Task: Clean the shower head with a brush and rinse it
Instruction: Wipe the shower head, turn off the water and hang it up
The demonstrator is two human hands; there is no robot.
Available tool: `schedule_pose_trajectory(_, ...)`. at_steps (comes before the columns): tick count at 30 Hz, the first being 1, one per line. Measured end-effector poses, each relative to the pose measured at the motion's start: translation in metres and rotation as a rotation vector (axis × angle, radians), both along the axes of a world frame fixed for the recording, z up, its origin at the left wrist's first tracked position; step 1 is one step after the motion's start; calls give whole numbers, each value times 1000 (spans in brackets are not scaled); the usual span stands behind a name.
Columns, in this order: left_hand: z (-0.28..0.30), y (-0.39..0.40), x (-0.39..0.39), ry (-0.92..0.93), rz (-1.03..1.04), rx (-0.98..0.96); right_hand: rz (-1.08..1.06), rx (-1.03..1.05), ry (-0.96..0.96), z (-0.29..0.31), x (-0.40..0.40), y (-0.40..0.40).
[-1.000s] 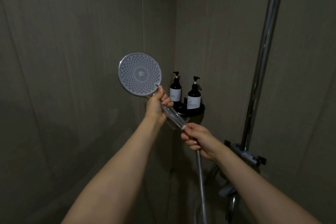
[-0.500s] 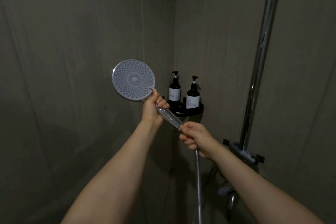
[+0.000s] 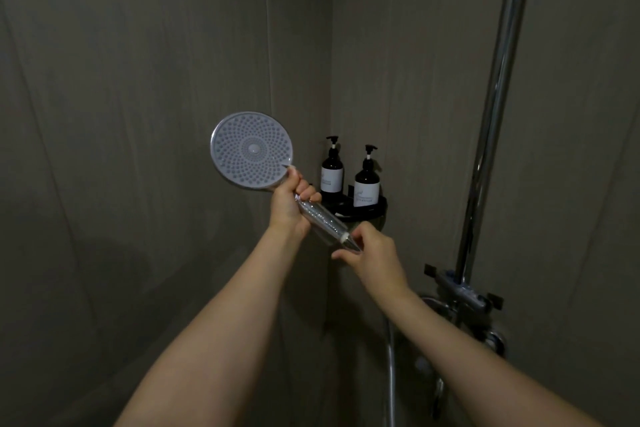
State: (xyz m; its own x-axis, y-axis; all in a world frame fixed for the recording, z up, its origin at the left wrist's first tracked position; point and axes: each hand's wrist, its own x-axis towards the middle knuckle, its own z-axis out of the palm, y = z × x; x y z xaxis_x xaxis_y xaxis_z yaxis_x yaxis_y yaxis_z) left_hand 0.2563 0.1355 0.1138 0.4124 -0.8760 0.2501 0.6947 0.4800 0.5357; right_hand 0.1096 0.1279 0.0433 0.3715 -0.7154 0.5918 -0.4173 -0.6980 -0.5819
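Shower head (image 3: pixel 251 150) held face-up by its clear handle in the left hand's (image 3: pixel 290 205) closed grip, right hand (image 3: pixel 372 255) pinching the handle's base; no brush visible, so scrubbing likely awaits fetching one.

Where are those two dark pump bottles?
The two pump bottles stand on a black corner shelf, right of the shower head, behind both hands.

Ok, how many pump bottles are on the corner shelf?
2. One bottle stands at the back left of the shelf, the other bottle to its right and nearer. The hands could hide something lower down.
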Motion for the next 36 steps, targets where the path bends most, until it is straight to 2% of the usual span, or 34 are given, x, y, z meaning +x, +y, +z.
schedule_pose_trajectory(2,2,1,-2,-23,3,6,-30,-135,48,-4,-2,0)
schedule_pose_trajectory(4,2,2,-1,-55,7,13,-1,-93,54,-5,1,1)
schedule_pose_trajectory(7,1,4,0,-98,1,21,199,287,35,5,1,-1)
schedule_pose_trajectory(10,-2,6,-4,-95,-42,7,569,852,-120,9,-9,-4)
schedule_pose_trajectory(11,-1,6,-5,-103,-52,1,659,971,-196,7,-11,-4)
schedule_pose_trajectory(13,1,5,-7,-128,-50,-1,719,1053,-289,3,-12,-4)
schedule_pose_trajectory(16,-1,4,-4,-134,-20,5,640,993,-275,5,-12,-4)
schedule_pose_trajectory(19,-7,2,0,-93,-4,-8,442,741,-140,8,-13,-2)
schedule_pose_trajectory(23,-10,1,6,-32,38,-9,370,441,-278,5,-9,5)
schedule_pose_trajectory(25,-10,1,7,-18,54,-3,299,342,-254,5,-5,7)
schedule_pose_trajectory(28,-12,2,4,11,40,0,193,350,-230,9,2,9)
schedule_pose_trajectory(30,-12,2,4,5,26,4,171,541,-259,13,5,7)
schedule_pose_trajectory(33,-11,3,3,-49,-5,12,318,1125,-346,13,6,5)
schedule_pose_trajectory(34,-10,4,2,-64,-13,11,350,1243,-377,14,5,6)
schedule_pose_trajectory(36,-6,4,1,-73,-11,6,360,1275,-420,14,6,5)
